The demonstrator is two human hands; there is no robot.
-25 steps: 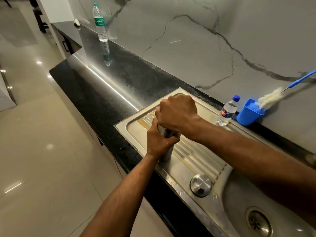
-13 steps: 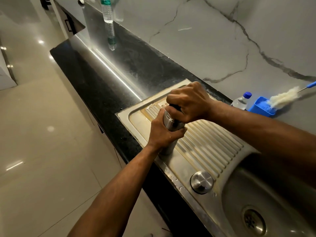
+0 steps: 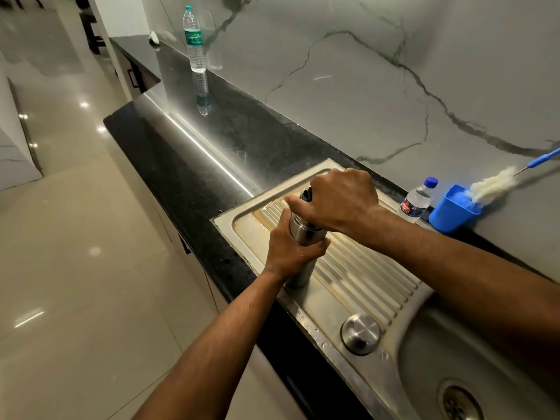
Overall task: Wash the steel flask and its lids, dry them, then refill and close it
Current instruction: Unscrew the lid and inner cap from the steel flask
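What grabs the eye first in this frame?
Centre frame, the steel flask stands upright on the ribbed sink drainboard, its body gripped by the left hand while the right hand grips a dark lid at its top. A steel outer cap lies on the drainboard nearer the basin. By the wall, a blue cup holds a bottle brush.

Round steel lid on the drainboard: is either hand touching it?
No: the round steel lid lies alone, while the left hand and right hand grip the steel flask.
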